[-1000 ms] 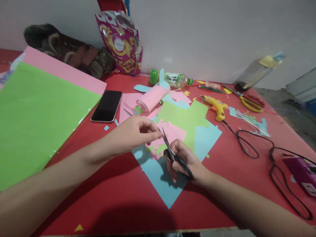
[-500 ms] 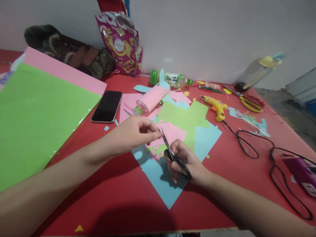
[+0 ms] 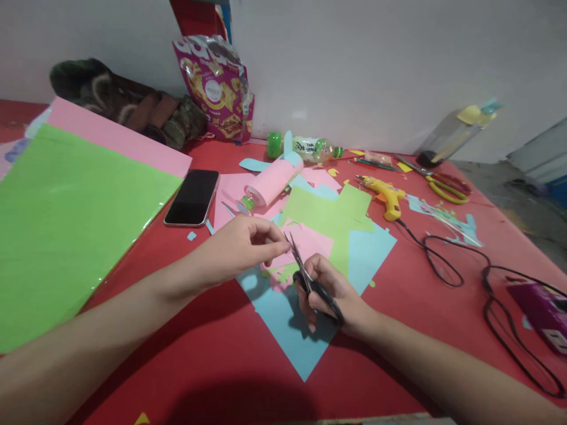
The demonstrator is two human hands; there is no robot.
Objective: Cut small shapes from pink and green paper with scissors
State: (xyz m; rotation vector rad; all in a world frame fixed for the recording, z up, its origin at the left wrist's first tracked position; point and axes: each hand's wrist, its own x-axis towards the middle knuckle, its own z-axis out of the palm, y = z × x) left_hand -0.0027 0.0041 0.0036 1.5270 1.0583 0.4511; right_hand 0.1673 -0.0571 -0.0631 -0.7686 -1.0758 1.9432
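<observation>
Could nick the left hand (image 3: 245, 241) on closing the black-handled scissors (image 3: 321, 291), judging by blade tips sitting just beside thumb and forefinger. Could also snip the wrong spot from a small slip of either wrist, with so little room between fingers and steel. Might catch the loose pink paper (image 3: 316, 243) below by dipping the points, or lose any tiny piece among the cut scraps (image 3: 279, 277) by slackening the pinch.

Pointing away from the body and leftward, tips toward the left fingertips, handles back toward the right palm. Long axis slanting across the view, lower right to upper left; cannot tell pitch exactly. Blades slightly parted.

Located between both hands, raised above the paper pile and near the light blue sheet (image 3: 305, 354), around mid-width of the red table (image 3: 212, 360). With right hand (image 3: 343, 295), grasping the scissors, fingers and thumb around the handles. With left, pinching thumb against forefinger; too small to tell about anything caught between.

Beyond the hands, a pink-wrapped bottle (image 3: 274, 180) on its side, green cap toward the near left. To the left, a phone (image 3: 192, 198) lying face up; to the right, a yellow glue gun (image 3: 385, 196) with black cord.
</observation>
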